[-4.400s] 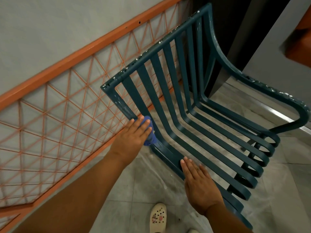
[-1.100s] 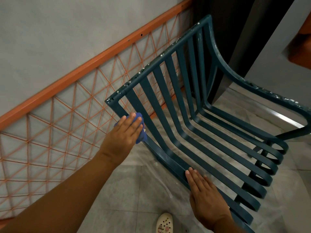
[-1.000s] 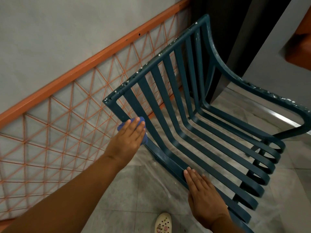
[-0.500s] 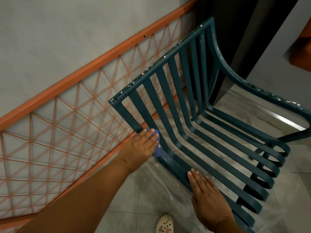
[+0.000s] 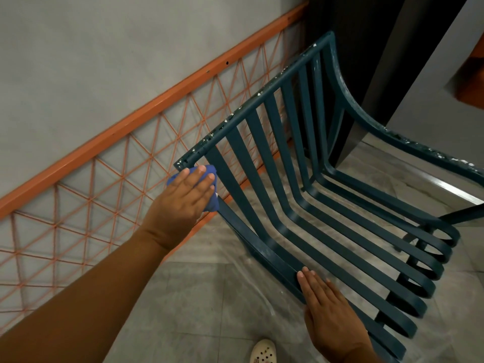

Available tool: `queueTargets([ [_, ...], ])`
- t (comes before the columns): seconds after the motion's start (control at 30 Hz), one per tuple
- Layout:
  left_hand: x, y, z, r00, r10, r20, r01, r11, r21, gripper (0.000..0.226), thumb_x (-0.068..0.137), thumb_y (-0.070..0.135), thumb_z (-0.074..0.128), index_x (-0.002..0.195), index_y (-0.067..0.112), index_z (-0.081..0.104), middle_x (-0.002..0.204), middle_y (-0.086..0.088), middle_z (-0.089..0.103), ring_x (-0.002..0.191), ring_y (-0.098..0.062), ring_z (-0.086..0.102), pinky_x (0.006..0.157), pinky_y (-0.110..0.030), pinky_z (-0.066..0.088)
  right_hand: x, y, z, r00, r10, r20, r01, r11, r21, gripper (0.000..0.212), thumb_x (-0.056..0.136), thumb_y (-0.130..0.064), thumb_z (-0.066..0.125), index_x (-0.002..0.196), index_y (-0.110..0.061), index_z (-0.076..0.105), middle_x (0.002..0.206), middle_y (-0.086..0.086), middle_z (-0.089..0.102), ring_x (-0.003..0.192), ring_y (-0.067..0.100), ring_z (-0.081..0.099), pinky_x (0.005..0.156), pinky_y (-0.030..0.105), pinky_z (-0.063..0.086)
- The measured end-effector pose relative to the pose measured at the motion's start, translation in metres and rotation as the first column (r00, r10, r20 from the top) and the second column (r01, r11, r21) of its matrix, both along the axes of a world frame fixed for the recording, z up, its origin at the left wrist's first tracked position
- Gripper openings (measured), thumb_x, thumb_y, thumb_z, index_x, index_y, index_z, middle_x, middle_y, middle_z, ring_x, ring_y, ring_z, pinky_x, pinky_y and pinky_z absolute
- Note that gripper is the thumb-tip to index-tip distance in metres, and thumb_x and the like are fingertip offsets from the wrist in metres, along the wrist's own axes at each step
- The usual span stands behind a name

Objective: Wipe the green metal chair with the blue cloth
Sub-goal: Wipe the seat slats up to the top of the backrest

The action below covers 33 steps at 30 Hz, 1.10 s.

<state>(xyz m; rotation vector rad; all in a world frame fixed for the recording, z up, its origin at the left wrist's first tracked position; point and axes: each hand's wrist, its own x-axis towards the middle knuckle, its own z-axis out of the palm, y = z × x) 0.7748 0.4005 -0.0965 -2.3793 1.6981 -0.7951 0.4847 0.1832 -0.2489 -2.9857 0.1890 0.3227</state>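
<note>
I see the chair (image 5: 301, 205) standing on the grey tiled floor (image 5: 199, 297), its slatted back close to the orange lattice railing (image 5: 104, 184) and its seat slats running away from that railing. My left hand (image 5: 183, 203) is at the chair's near upper corner, just under the chipped top rail (image 5: 251, 106), and its fingers (image 5: 201, 176) lie flat and spread over the cloth (image 5: 212, 200), pressing it against the side post of the chair back; I can't tell whether the thumb grips the cloth underneath. The cloth is bunched, with blue showing above the fingertips and beside the palm, touching the post. My right hand (image 5: 330, 318) rests lower on the chair, palm down on the near side rail of the seat, its fingers straight, together and released, holding nothing. The top rail and the far armrest (image 5: 419, 148) carry white flecks where paint has chipped. A clear plastic sheet (image 5: 251, 271) lies on the floor under the chair. Near the chair's front corner, below my right hand, a pale clog (image 5: 263, 351) shows at the edge of view
</note>
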Motion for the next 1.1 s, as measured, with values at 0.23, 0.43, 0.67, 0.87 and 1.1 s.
queueTargets([
  [0.23, 0.000, 0.012, 0.009, 0.997, 0.075, 0.007, -0.074, 0.989, -0.128, 0.030, 0.101, 0.002, 0.038, 0.122, -0.002, 0.060, 0.131, -0.020, 0.055, 0.126, -0.040, 0.047, 0.105, -0.052, 0.037, 0.000, -0.001, -0.003, 1.000, 0.004, 0.001, -0.003, 1.000, -0.020, 0.085, 0.080, -0.044, 0.040, 0.152, -0.018, 0.003, 0.140, -0.005, 0.047, 0.123, 0.012, 0.049, 0.113, 0.032, 0.005],
  [0.43, -0.007, 0.010, 0.009, 0.963, 0.240, -0.126, -0.270, 0.872, -0.408, 0.029, 0.097, 0.004, 0.046, 0.120, -0.004, 0.061, 0.132, -0.022, 0.054, 0.127, -0.040, 0.045, 0.104, -0.047, 0.041, 0.001, -0.002, -0.006, 1.000, 0.010, 0.022, -0.009, 0.999, -0.046, 0.082, 0.082, -0.044, 0.038, 0.152, -0.019, 0.003, 0.138, -0.006, 0.052, 0.130, 0.011, 0.043, 0.112, 0.031, 0.005],
  [0.67, 0.001, -0.009, 0.023, 0.775, 0.293, -0.560, -0.555, 0.740, -0.381, 0.051, 0.083, 0.005, 0.067, 0.133, 0.010, 0.055, 0.144, -0.010, 0.045, 0.129, -0.024, 0.046, 0.103, -0.037, 0.042, 0.000, -0.002, -0.003, 1.000, 0.001, 0.017, 0.000, 0.997, -0.073, 0.069, 0.092, -0.040, 0.029, 0.152, -0.017, 0.003, 0.139, -0.005, 0.052, 0.130, 0.012, 0.044, 0.112, 0.030, 0.005],
  [0.87, 0.017, -0.026, 0.052, 0.687, 0.305, -0.659, -0.597, 0.754, -0.274, 0.041, 0.082, 0.020, 0.070, 0.121, 0.013, 0.060, 0.117, -0.002, 0.063, 0.104, -0.016, 0.059, 0.086, -0.027, 0.045, 0.007, 0.000, -0.002, 1.000, -0.012, -0.027, 0.012, 1.000, -0.013, 0.083, 0.080, -0.042, 0.041, 0.152, -0.017, 0.011, 0.142, -0.005, 0.041, 0.126, 0.010, 0.047, 0.113, 0.030, 0.003],
  [1.1, 0.021, -0.031, 0.062, 0.641, 0.288, -0.712, -0.618, 0.743, -0.256, 0.025, 0.085, 0.022, 0.065, 0.110, 0.022, 0.064, 0.085, 0.006, 0.063, 0.076, -0.010, 0.056, 0.059, -0.010, 0.034, 0.013, 0.001, 0.002, 0.999, -0.018, -0.049, 0.018, 1.000, -0.002, 0.079, 0.081, -0.043, 0.039, 0.151, -0.016, 0.018, 0.140, -0.005, 0.043, 0.123, 0.011, 0.051, 0.113, 0.030, 0.003],
])
